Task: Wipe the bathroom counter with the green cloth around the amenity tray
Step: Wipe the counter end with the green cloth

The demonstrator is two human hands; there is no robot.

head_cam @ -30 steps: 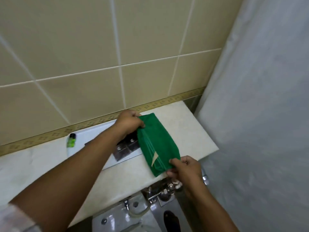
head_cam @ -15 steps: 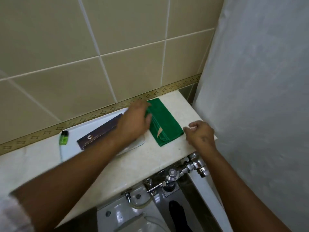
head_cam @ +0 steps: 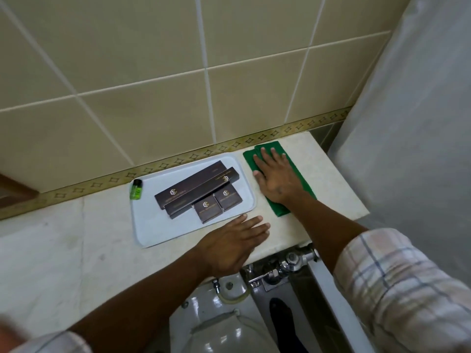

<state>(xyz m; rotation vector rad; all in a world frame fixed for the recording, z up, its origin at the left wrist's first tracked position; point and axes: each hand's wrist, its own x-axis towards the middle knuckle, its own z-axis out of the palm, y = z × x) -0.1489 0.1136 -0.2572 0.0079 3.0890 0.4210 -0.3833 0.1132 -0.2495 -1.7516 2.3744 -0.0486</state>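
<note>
Head view is showing you pressing your right hand (head_cam: 276, 178) flat on the cloth (head_cam: 298, 174), fingers spread, palm down, not gripping it, just pinning it to the counter (head_cam: 328, 189). The cloth is lying folded under that palm, its long axis running from the wall back toward you, with a bit poking out past your wrist. The tray (head_cam: 153, 230) is sitting just to the left of your pressing hand, its right edge running nearly parallel to the cloth with a thin strip of bare counter between them. Your left hand (head_cam: 234, 240) is resting open and flat on the counter, holding nothing, near-left of the cloth hand and touching or almost touching the tray's front corner. So you're looking at a stroke along that strip, pulling toward you beside the tray. Your right hand is the one placed for it; likely the left is bracing the tray.
</note>
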